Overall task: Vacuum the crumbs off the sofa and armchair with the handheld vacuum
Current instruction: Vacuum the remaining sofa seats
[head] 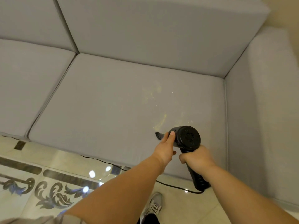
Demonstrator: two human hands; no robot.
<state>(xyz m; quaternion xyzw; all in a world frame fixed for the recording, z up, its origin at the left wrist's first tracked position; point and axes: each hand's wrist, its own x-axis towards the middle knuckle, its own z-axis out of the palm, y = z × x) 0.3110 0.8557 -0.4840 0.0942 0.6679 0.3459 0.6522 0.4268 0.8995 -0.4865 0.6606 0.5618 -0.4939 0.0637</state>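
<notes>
Head view, our right hand [198,160] gripped the handheld vacuum [188,138] handle, left hand [166,147] cupped its barrel hiding part of it, nozzle pointing left beside faint, blurred crumbs [160,122] on the sofa [100,101].

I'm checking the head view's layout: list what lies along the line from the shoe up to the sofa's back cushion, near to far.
Grey sneaker → black power cord → vacuum nozzle on the seat cushion → yellowish crumbs → back cushion.
</notes>
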